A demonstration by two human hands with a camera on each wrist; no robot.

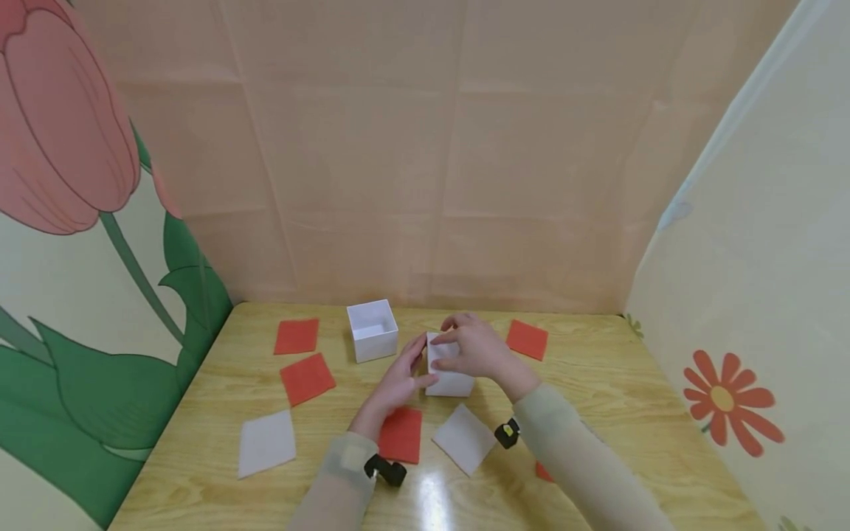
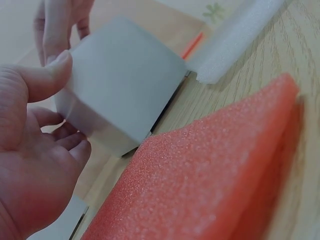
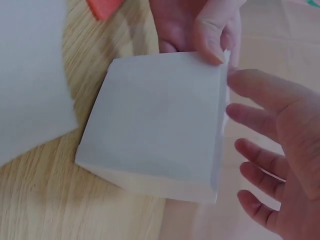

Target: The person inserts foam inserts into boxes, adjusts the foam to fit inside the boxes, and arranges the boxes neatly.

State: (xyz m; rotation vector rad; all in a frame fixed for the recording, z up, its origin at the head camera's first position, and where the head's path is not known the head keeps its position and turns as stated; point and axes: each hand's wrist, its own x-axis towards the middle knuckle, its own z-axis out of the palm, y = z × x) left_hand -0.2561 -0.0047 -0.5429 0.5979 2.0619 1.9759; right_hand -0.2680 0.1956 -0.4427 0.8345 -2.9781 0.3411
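A white square box [image 1: 450, 382] stands on the wooden table between the hands. My left hand [image 1: 398, 380] pinches a corner of it; in the right wrist view, its thumb lies on the box's near face [image 3: 155, 115], close to the top edge. Over the top of the box is my right hand [image 1: 479, 346]. Its fingers are spread and loosely bent, one fingertip at or very near the top edge and the others apart from the box. In the left wrist view the right hand is partly hidden behind the box [image 2: 125, 75].
Further back stands an open-topped white box [image 1: 375, 346]. Red foam squares lie around the table, such as one at the back left [image 1: 296, 336], one at the back right [image 1: 527, 339] and one near the left forearm [image 1: 401, 436]. White squares lie at the left [image 1: 267, 444] and in front [image 1: 465, 440].
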